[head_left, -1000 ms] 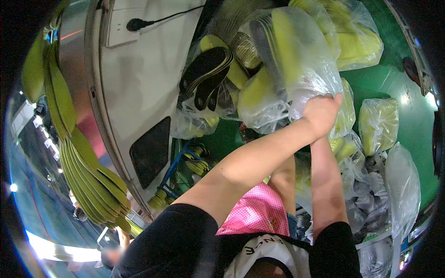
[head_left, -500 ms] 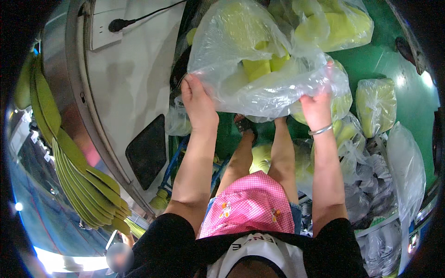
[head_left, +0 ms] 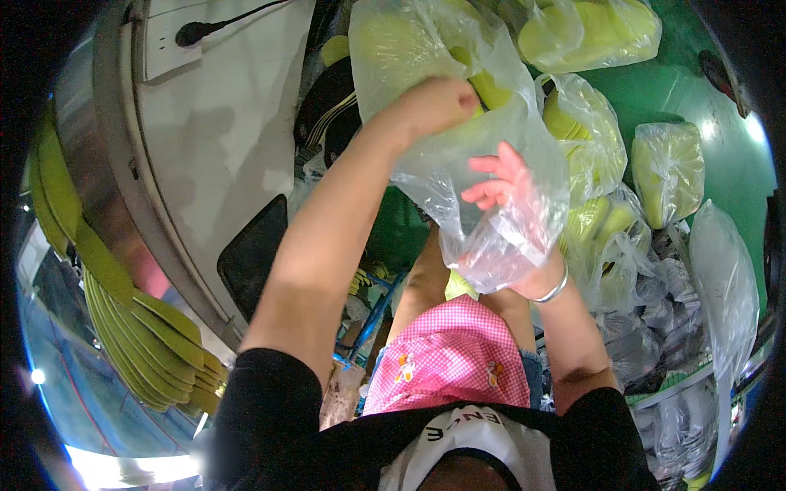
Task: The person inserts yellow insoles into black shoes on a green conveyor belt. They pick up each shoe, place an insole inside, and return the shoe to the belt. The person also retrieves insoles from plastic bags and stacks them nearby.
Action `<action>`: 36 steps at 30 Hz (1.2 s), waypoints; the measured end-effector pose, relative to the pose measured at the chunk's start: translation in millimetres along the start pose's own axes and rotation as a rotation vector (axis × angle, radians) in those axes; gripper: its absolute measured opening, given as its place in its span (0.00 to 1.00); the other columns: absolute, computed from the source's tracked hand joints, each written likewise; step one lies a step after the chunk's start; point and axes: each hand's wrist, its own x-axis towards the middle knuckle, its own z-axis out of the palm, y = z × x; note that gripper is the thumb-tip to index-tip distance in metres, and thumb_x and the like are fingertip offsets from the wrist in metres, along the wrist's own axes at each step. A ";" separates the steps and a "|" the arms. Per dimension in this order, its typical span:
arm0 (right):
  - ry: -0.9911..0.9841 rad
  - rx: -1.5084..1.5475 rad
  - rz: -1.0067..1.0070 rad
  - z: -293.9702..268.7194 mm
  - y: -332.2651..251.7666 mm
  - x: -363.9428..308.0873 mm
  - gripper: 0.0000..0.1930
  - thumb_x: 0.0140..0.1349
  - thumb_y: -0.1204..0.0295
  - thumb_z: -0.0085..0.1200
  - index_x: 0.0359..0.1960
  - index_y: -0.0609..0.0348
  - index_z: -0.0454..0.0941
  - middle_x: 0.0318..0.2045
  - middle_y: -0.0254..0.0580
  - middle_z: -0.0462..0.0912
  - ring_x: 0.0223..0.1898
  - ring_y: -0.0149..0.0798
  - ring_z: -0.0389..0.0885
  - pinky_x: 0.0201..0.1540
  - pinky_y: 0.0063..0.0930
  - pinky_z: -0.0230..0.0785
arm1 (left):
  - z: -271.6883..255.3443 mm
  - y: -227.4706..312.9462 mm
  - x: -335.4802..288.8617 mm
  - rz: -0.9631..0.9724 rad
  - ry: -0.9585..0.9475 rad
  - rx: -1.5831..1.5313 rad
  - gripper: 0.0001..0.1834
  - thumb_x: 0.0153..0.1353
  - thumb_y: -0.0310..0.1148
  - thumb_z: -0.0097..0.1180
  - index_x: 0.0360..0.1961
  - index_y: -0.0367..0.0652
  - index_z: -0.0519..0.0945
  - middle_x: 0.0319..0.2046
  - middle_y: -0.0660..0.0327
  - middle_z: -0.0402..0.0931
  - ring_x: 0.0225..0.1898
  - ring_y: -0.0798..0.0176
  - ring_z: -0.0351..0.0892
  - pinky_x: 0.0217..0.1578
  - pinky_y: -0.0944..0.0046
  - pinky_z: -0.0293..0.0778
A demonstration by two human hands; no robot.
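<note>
A large clear plastic bag [head_left: 483,172] with yellow-green pieces [head_left: 495,88] inside hangs in front of me, its loose edge reaching down toward my lap. My left hand [head_left: 438,106] is closed in a fist at the bag's upper part, beside the yellow-green pieces. What its fingers hold, if anything, is hidden. Lower down, my right hand [head_left: 516,213] has its fingers stretched out and apart, with the bag's film draped over the palm and wrist.
Several filled bags lie to the right, including one small packed bag [head_left: 667,172] on the green floor [head_left: 720,123]. An empty-looking clear bag [head_left: 725,286] hangs at far right. Stacked yellow-green sole-shaped pieces [head_left: 143,335] lie at left, past a white panel [head_left: 221,123] with a plug [head_left: 192,33].
My left hand has moved from the bag's left edge up and right to the yellow-green pieces. My right hand has come lower and nearer, its fingers now spread, with the bag's edge drawn down.
</note>
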 end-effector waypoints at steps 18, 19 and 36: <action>-0.020 -0.210 -0.432 -20.5 -3.8 143.1 0.11 0.51 0.76 0.42 0.36 0.59 0.74 0.29 0.41 0.78 0.31 0.34 0.75 0.36 0.25 0.66 | -70.1 26.6 -36.0 -0.262 0.999 0.086 0.33 0.58 0.31 0.40 0.61 0.48 0.39 0.58 0.53 0.51 0.57 0.49 0.54 0.56 0.56 0.47; -0.234 -0.292 -0.083 -3.1 14.7 168.3 0.13 0.53 0.78 0.38 0.40 0.62 0.72 0.38 0.41 0.76 0.43 0.32 0.71 0.48 0.21 0.60 | -67.7 15.5 -35.3 -0.175 1.049 0.133 0.33 0.58 0.29 0.39 0.61 0.47 0.39 0.57 0.51 0.53 0.56 0.49 0.56 0.56 0.59 0.49; -0.213 -0.988 0.057 7.4 34.8 164.2 0.20 0.54 0.58 0.45 0.43 0.58 0.69 0.32 0.49 0.75 0.31 0.51 0.74 0.33 0.38 0.67 | -52.4 -17.2 -46.3 0.109 1.402 0.278 0.29 0.48 0.37 0.53 0.52 0.42 0.59 0.47 0.47 0.61 0.49 0.48 0.62 0.50 0.47 0.52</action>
